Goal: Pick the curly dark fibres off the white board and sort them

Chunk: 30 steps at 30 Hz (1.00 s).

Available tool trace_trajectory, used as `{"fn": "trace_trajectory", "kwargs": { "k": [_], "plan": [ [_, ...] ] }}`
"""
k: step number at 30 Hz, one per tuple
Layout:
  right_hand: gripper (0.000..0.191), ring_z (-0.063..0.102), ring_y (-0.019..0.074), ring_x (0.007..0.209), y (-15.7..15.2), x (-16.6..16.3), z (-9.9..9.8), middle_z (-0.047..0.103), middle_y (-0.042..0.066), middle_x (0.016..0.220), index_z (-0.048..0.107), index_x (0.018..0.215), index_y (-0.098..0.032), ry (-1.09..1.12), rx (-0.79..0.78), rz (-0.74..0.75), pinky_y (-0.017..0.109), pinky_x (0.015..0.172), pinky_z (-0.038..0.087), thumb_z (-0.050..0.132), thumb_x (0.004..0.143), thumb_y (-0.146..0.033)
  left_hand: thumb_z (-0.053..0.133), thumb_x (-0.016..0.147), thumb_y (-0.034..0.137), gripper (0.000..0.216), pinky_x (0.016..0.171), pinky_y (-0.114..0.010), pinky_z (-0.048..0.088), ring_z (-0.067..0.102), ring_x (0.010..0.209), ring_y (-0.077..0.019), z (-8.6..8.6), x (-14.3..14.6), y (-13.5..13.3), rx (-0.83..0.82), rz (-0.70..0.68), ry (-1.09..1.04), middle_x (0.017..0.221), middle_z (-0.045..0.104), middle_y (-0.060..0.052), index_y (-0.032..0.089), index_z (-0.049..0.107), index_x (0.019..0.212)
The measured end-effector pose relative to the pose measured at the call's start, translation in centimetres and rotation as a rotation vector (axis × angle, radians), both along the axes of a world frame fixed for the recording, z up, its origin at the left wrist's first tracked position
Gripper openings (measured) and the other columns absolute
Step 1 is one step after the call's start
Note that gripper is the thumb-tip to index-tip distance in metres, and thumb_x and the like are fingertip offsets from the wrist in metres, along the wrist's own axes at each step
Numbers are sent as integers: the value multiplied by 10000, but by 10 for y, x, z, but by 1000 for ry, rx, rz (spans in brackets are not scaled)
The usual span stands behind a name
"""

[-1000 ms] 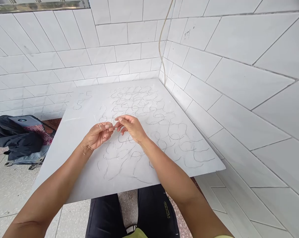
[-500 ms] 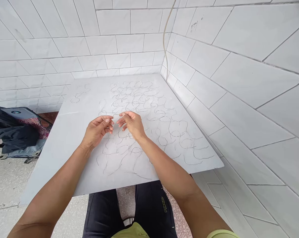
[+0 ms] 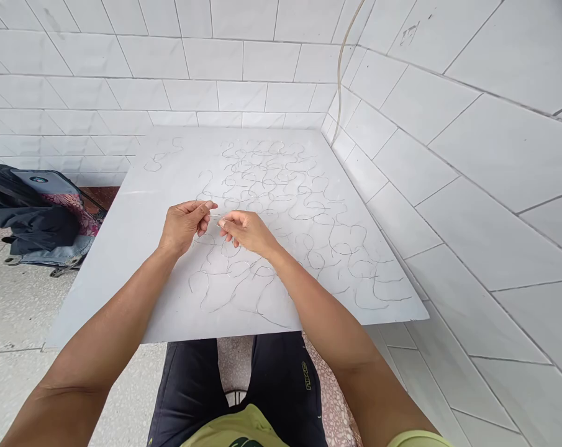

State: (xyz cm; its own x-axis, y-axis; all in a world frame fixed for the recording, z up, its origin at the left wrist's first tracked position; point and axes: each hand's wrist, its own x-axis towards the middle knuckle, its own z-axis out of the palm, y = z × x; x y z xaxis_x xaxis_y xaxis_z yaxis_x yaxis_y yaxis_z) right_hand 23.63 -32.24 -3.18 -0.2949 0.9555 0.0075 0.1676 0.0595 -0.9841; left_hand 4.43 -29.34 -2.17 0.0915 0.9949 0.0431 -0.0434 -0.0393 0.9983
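Both hands are raised over a pale board (image 3: 104, 261) strewn with thin, dark, curling strands (image 3: 341, 248), like hairs or fine thread. My left hand (image 3: 185, 225) is closed in a pinch, thumb against forefinger, left of the board's middle. Close beside it on the right, my right hand (image 3: 244, 231) also pinches, its fingertips turned toward the left ones. A small gap separates the two hands. Whatever is between the fingertips is too fine to make out. Some strands lie partly hidden beneath the hands and right forearm.
White tiled walls (image 3: 206, 59) meet behind the board and along its right side. A pale cable (image 3: 340, 74) hangs in that corner. At left, a folding chair (image 3: 52, 183) with dark clothing (image 3: 38, 226) on it stands on the speckled floor. My legs (image 3: 281, 385) are under the front edge.
The view has shifted, so the board sits slightly higher and further right. My hands have shifted against each other; the right is now a little lower, and the left fingers are more tightly pinched.
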Motion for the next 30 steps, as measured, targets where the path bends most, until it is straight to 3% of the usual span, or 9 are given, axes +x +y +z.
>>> {"fn": "trace_trajectory", "kwargs": {
  "k": [5,9,13,17,19,23,26,30],
  "plan": [
    [346,619,127,596,2,-3,-8,746,66,778,724,878,-170,90,-43,24,227,493,495,596,1023,-457,818,849,492,328,450,-248,296,451,524,-94,4,0,-2,41,-9,57,706,599,-20,174,788,924],
    [397,621,132,588,4,-2,-9,742,78,782,745,910,-163,254,-93,-48,237,487,502,647,994,-538,757,876,585,423,507,-247,384,600,710,-144,5,0,-4,10,-56,-5,996,675,-95,175,769,979],
    [412,589,124,542,5,0,-9,711,63,728,749,902,-171,306,-118,-156,235,458,473,664,981,-566,825,831,509,365,571,-266,438,635,795,-176,0,4,-8,-67,-151,29,979,665,-90,158,741,881],
    [414,573,119,540,6,0,-8,688,55,709,742,866,-174,338,-115,-200,232,447,458,666,982,-564,873,793,425,344,617,-282,474,662,924,-209,-3,6,-9,-77,-25,-10,1080,666,-78,197,749,1017],
    [402,587,122,564,7,0,-9,689,53,718,743,875,-171,386,-103,-200,234,469,480,665,986,-550,870,798,437,346,610,-281,466,663,909,-206,-4,6,-9,-112,-25,-23,1111,677,-94,187,748,1003],
    [368,616,123,607,8,-3,-12,705,52,759,739,891,-169,486,-124,-171,237,515,519,683,977,-522,844,830,448,315,596,-277,444,613,756,-159,-9,10,-10,-144,-174,-49,986,705,-107,153,742,873],
    [351,615,121,609,9,-4,-13,704,51,766,735,893,-167,474,-151,-172,233,510,512,678,978,-503,848,824,420,276,587,-277,445,589,687,-146,-12,15,-12,-81,-131,-36,832,681,-64,167,742,841],
    [318,588,113,591,9,-4,-13,700,44,756,716,834,-178,280,-95,-286,216,475,453,654,989,-449,818,842,398,241,585,-283,466,587,651,-143,-12,17,-13,6,-74,73,775,666,-43,176,736,798]
  ]
}}
